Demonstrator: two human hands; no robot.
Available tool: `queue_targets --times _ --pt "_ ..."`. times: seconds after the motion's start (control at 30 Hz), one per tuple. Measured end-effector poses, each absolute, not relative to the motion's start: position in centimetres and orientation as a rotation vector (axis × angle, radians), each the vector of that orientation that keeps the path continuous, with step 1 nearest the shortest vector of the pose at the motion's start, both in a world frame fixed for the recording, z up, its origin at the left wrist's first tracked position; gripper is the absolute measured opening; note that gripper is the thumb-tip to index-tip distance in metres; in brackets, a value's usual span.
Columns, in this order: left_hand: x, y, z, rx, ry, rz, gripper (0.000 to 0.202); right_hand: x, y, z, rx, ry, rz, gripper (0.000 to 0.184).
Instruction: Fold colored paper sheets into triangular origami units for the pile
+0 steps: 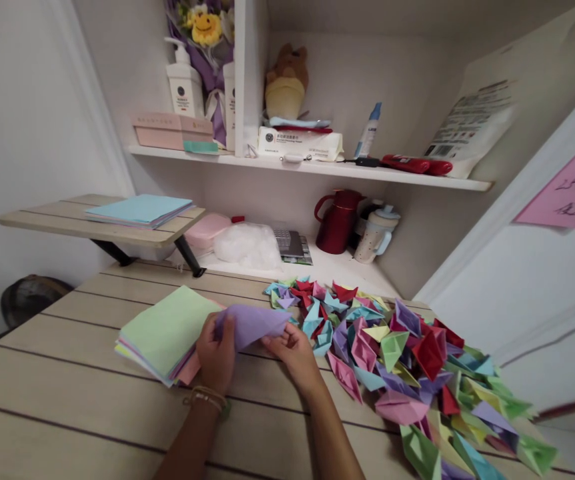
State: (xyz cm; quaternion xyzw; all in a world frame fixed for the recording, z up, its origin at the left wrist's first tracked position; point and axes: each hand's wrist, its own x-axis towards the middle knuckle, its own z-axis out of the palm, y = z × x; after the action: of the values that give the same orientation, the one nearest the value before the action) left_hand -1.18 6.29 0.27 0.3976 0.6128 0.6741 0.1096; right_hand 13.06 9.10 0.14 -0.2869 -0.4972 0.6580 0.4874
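The left grip (216, 353) is pinching the purple sheet (255, 325), seemingly part-folded, above the surface (92, 420); the right grip (295, 353) is holding its right corner between thumb and fingers. Many boats (395, 350) are lying folded, while the green stack (167, 330) and blue stack (140, 210) are remaining flat. The sheet is hiding some left fingertips; overlapping boats are obscuring their number.

Prob. home rm: slatted desk (92, 387) under L hand (216, 355) & R hand (293, 352); beyond & above 'em, shelf (392, 175) w/ plush toy (286, 83), pump bottle (185, 83); below shelf, red jug (338, 223).
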Motion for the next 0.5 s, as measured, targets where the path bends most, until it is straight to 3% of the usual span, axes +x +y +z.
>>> queue_targets --times 0.17,0.5 --pt "-0.97 6.91 -0.15 1.084 1.689 2.164 0.026 13.51 9.66 0.04 -0.792 -1.089 1.352 0.025" --pt "-0.45 7.22 -0.05 1.148 1.505 1.844 0.031 13.57 10.18 -0.51 -0.832 -1.069 1.299 0.034"
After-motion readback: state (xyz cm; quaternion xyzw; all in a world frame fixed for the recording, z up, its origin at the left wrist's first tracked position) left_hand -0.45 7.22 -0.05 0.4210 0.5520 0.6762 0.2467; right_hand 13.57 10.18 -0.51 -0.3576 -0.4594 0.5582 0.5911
